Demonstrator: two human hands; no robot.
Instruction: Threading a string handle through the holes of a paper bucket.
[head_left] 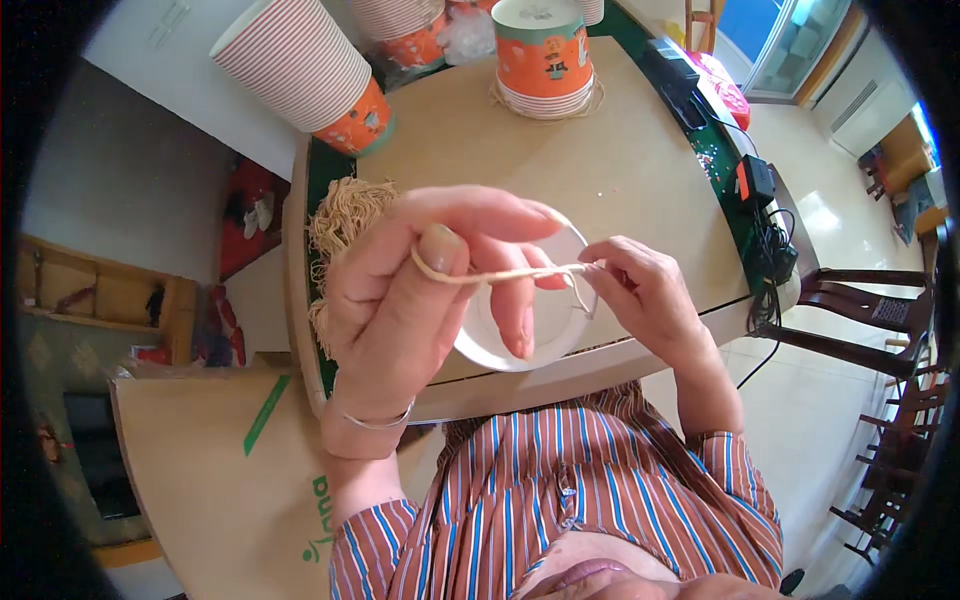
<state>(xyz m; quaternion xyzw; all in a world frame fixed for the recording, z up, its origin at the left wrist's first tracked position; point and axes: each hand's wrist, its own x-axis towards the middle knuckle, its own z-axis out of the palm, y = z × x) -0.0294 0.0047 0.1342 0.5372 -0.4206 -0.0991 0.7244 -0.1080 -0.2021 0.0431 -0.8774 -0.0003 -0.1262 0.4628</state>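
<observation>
Above the near white container (pixel 562 335), your left hand (pixel 395 300) spreads wide, string (pixel 510 273) looped round its thumb; your right hand (pixel 645 292) pinches the string.

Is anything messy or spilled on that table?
Yes, a bit! Tiny coloured specks are scattered on the green table edge at the right, perhaps spilled. Nearby, black cables hang in an untidy tangle.

Dark wooden chair (pixel 880 308) right, cardboard box (pixel 215 480) left.
</observation>
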